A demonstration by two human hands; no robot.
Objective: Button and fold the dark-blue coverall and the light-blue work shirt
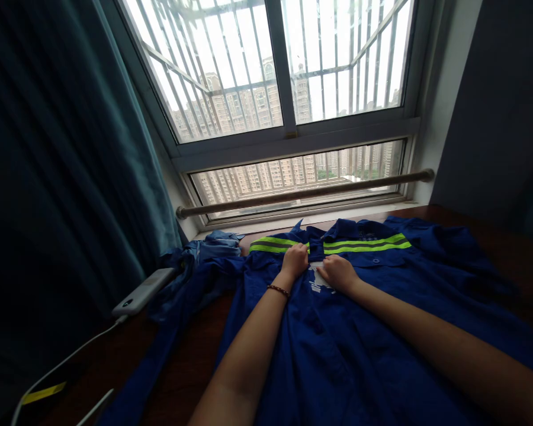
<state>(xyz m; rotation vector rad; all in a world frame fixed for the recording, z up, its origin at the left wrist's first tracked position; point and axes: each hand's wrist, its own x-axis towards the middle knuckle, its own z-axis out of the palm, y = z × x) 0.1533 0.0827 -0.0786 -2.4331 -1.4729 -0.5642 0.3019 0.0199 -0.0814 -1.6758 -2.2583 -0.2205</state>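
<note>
A dark blue work shirt (364, 331) with yellow-green reflective stripes lies spread across a dark wooden surface (190, 355) below a window. My left hand (295, 260) is closed on the shirt's front edge just under the left stripe; a beaded bracelet sits on that wrist. A little to the right, my right hand (337, 273) pinches the cloth at the front opening, beside a patch of white print. Both hands almost touch at the shirt's middle.
A white power bank (143, 291) with a white cable rests at the left on bunched blue cloth (204, 260). A teal curtain (66, 177) hangs at the left. A wooden rail (302, 193) runs along the window base.
</note>
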